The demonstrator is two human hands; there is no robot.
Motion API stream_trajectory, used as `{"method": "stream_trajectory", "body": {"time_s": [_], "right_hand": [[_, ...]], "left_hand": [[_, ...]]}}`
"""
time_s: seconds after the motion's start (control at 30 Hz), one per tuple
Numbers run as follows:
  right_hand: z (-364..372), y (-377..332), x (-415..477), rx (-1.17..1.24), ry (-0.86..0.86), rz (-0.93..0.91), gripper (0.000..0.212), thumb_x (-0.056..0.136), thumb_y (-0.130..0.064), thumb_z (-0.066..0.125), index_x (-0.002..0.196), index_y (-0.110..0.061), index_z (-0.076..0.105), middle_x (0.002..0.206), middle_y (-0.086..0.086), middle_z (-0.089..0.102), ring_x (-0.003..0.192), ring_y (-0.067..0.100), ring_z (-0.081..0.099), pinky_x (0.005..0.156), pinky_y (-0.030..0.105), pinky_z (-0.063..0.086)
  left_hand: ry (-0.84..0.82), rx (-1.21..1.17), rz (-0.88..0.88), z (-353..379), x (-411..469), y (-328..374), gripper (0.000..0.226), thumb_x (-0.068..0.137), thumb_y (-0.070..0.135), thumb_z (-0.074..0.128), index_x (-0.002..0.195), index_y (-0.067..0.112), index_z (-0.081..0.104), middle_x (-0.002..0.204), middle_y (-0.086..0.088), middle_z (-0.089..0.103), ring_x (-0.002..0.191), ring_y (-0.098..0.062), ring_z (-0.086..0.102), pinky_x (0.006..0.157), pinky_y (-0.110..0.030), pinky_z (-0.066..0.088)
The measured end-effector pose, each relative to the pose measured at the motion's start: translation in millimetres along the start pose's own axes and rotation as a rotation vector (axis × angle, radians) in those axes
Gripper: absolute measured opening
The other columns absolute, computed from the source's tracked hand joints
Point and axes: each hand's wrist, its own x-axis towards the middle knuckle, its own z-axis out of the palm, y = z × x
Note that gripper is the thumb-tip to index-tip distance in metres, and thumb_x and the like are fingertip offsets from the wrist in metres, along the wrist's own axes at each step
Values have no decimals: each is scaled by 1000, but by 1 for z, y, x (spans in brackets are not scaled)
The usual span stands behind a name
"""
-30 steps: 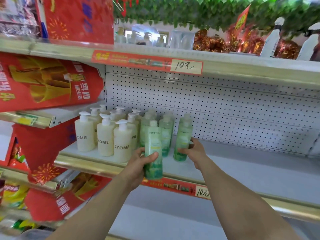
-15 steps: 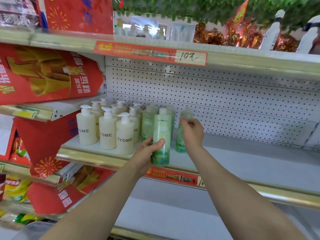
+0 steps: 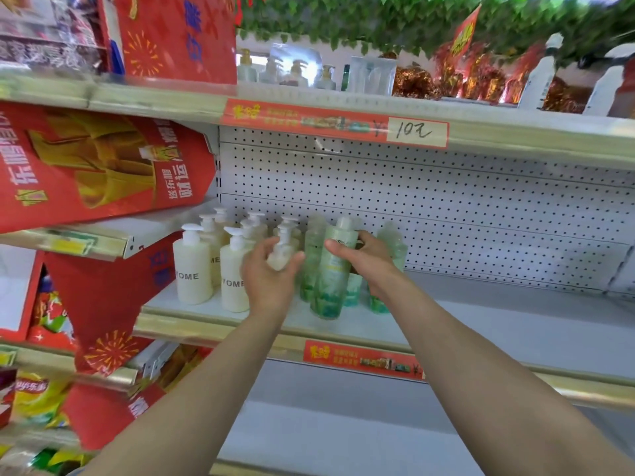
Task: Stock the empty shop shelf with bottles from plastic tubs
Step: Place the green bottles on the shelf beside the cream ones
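— Where's the green bottle (image 3: 330, 269)?
— Upright on the shelf (image 3: 532, 314), near the front edge, just beside other green bottles (image 3: 390, 242). The right hand (image 3: 369, 261) wraps its upper part.
— How will it handle?
— Full plastic, I'd judge: fairly heavy, stiff, smooth-sided. Grip mid-body, not the cap.
— The left hand (image 3: 269, 273)?
— Curled round a cream pump bottle (image 3: 281, 257), it seems; blur softens the fingers.

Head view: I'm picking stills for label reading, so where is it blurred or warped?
Head view: motion blur smears the left hand, the pump bottle it grips and the green bottle in the right hand; ZYOME lettering is legible; wide-angle bend curves the shelf edge.
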Motion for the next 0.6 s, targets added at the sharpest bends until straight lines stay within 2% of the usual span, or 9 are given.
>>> {"method": "stream_trajectory", "body": {"time_s": [0.03, 0.13, 0.17, 0.27, 0.37, 0.5, 0.6], "right_hand": [[5, 2, 3, -28, 14, 13, 59, 67, -38, 90, 116, -20, 63, 110, -3, 73, 96, 13, 71, 90, 36, 57], [20, 10, 7, -108, 53, 48, 78, 60, -42, 92, 127, -22, 56, 119, -4, 68, 105, 15, 65, 95, 38, 53], [24, 13, 7, -121, 56, 65, 84, 58, -44, 92, 130, -22, 54, 122, -5, 66, 108, 16, 63, 96, 38, 52], [34, 21, 7, -122, 50, 92, 85, 61, -39, 92, 132, -21, 50, 123, -9, 60, 111, 15, 58, 95, 34, 48], [41, 25, 6, -139, 60, 93, 95, 53, -45, 93, 136, -24, 52, 125, -5, 65, 116, 19, 62, 99, 40, 51], [45, 25, 3, -164, 50, 82, 89, 64, -36, 92, 140, -25, 47, 124, -7, 61, 113, 16, 59, 91, 32, 49], [48, 23, 0, -198, 44, 84, 102, 54, -49, 92, 142, -28, 47, 130, -6, 62, 117, 17, 60, 97, 37, 51]], "left_hand": [[30, 75, 37, -8, 8, -5, 39, 78, 32, 80, 113, 29, 64, 119, 2, 55, 116, -17, 48, 98, -29, 39], [-53, 206, 116, -22, 22, -22, 24, 82, 26, 78, 104, 30, 70, 123, 5, 50, 126, -21, 41, 101, -27, 35], [-88, 226, 147, -25, 25, -27, 24, 82, 24, 77, 104, 30, 71, 124, 5, 51, 126, -22, 43, 101, -27, 36], [-171, 208, 166, -28, 26, -42, 29, 83, 21, 77, 109, 30, 71, 130, 0, 56, 124, -20, 48, 102, -29, 39], [-183, 212, 189, -30, 23, -52, 27, 82, 19, 77, 108, 29, 71, 134, 2, 52, 126, -21, 46, 104, -35, 40], [-204, 233, 213, -32, 23, -54, 30, 82, 19, 76, 111, 26, 70, 136, 4, 50, 127, -22, 43, 102, -27, 34], [-214, 242, 205, -33, 22, -55, 34, 82, 19, 77, 114, 27, 69, 138, 4, 49, 127, -21, 41, 100, -22, 27]]}}
